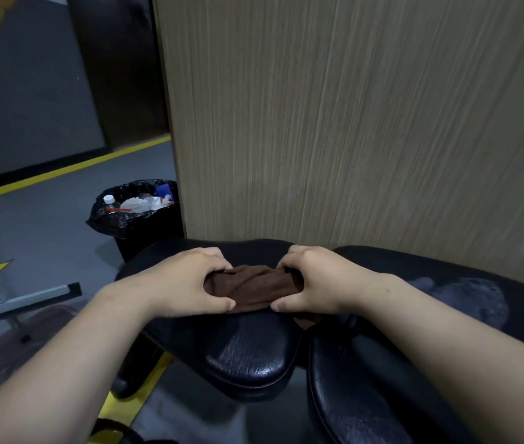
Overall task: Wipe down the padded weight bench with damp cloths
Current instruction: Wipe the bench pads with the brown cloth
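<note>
While bunched, cloth [254,288] between fingers [222,304] (brown)

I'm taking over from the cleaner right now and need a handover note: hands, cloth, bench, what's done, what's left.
Hands: the left hand and the right hand each grip one end of the bunched brown cloth.
Things: the cloth lies on the black seat pad; a second pad sits just to its right. Only one cloth shows.
Done: the cloth is down on the bench; how much has been wiped cannot be told.
Left: likely wiping across both pads.
</note>
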Demonstrator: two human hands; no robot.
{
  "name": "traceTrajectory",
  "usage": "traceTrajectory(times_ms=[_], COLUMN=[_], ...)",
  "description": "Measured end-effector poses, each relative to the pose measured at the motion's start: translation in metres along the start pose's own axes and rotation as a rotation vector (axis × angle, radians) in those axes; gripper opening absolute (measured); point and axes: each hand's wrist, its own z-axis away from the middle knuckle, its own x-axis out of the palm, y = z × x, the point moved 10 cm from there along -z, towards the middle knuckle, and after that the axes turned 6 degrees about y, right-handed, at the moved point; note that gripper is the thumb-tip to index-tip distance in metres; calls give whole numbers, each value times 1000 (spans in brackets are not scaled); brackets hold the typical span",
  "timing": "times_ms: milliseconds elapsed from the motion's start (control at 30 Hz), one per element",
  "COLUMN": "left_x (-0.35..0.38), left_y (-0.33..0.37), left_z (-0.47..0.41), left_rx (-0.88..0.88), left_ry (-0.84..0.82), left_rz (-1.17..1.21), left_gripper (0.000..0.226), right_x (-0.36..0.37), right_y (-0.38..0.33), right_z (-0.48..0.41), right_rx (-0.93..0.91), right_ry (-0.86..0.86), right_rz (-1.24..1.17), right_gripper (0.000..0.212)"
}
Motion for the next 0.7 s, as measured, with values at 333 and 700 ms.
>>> traceTrajectory(times_ms=[333, 700], left_x=[-1, -11], left_y=[8, 45], left_z=[16, 32], left_rx=[8, 31], left_ry=[44, 31], left_rz=[-86, -190], left_gripper=[46, 48], right_x=[-4, -27], right_y=[-22, -24], right_z=[16, 48], right_rx=[-30, 1], right_ry=[-12, 75], right_rz=[-24, -91], right_gripper=[49, 46])
